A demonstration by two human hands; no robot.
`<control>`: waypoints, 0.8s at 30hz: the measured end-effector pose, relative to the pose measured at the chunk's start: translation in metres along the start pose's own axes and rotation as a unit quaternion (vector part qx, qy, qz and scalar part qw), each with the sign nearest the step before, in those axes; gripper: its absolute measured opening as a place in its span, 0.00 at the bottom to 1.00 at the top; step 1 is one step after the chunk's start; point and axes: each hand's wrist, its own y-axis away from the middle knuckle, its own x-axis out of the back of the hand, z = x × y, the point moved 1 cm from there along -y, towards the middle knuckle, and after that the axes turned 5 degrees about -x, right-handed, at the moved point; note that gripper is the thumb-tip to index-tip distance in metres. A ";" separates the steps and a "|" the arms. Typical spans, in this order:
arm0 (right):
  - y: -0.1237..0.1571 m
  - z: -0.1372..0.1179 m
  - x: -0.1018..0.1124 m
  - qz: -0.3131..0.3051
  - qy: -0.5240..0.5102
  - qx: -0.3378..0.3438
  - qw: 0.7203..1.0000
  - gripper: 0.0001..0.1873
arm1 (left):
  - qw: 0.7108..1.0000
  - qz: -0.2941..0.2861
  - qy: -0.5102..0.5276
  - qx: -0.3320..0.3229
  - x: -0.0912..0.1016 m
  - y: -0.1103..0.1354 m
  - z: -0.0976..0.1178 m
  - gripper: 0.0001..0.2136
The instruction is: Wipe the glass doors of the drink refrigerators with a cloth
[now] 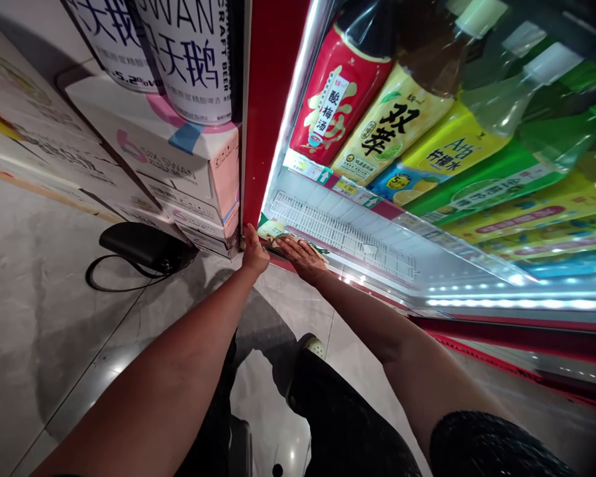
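My left hand [255, 253] is at the bottom corner of the red fridge frame [273, 79], closed around its edge, with one digit pointing up along it. Part of its fingers is hidden from me. Just to the right, my right hand [302, 255] lies with fingers stretched flat over a thin green and beige printed piece [273, 228] at the fridge's lower front edge. Whether that piece is a packet or a cloth I cannot tell. Above it, inside the lit fridge, is a white wire rack [342, 228].
Bottled drinks, including a red-labelled bottle [335, 99] and a yellow-labelled one [397, 126], line the shelf above. To the left, large beer cans [191, 66] stand on stacked cartons [179, 156]. A black pouch [139, 246] with a strap lies on the tiled floor [44, 278].
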 end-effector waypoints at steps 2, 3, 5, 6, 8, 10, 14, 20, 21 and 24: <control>0.012 0.007 0.000 0.005 -0.002 -0.007 1.000 0.39 | 1.000 0.002 0.003 0.003 0.000 0.000 0.002 0.50; 0.018 0.011 -0.001 0.001 -0.003 -0.009 1.000 0.39 | 1.000 0.002 0.005 0.005 0.000 0.000 0.003 0.50; 0.030 0.017 -0.007 -0.017 -0.003 -0.012 1.000 0.39 | 1.000 0.000 0.008 0.010 0.000 0.000 0.003 0.50; 0.035 0.020 -0.010 -0.028 0.000 -0.011 1.000 0.39 | 1.000 -0.001 0.009 0.012 0.000 0.000 0.004 0.50; 0.042 0.022 -0.013 -0.046 0.007 -0.004 0.999 0.38 | 1.000 -0.004 0.013 0.018 0.001 0.000 0.005 0.50; 0.046 0.024 -0.010 -0.052 0.014 0.000 0.999 0.39 | 1.000 -0.005 0.017 0.025 0.001 -0.001 0.008 0.49; 0.058 0.030 0.000 -0.043 0.024 -0.025 0.998 0.42 | 0.999 -0.003 0.025 0.041 0.002 -0.001 0.013 0.49; 0.080 0.041 -0.002 -0.074 0.016 -0.021 0.997 0.43 | 0.998 -0.015 0.005 0.059 0.007 0.001 0.021 0.50; 0.081 0.041 -0.002 -0.072 0.018 -0.019 0.997 0.43 | 0.998 -0.016 0.000 0.063 0.007 0.001 0.022 0.51; 0.085 0.042 0.003 -0.052 0.020 -0.015 0.998 0.43 | 0.997 -0.013 -0.007 0.077 0.006 0.001 0.027 0.51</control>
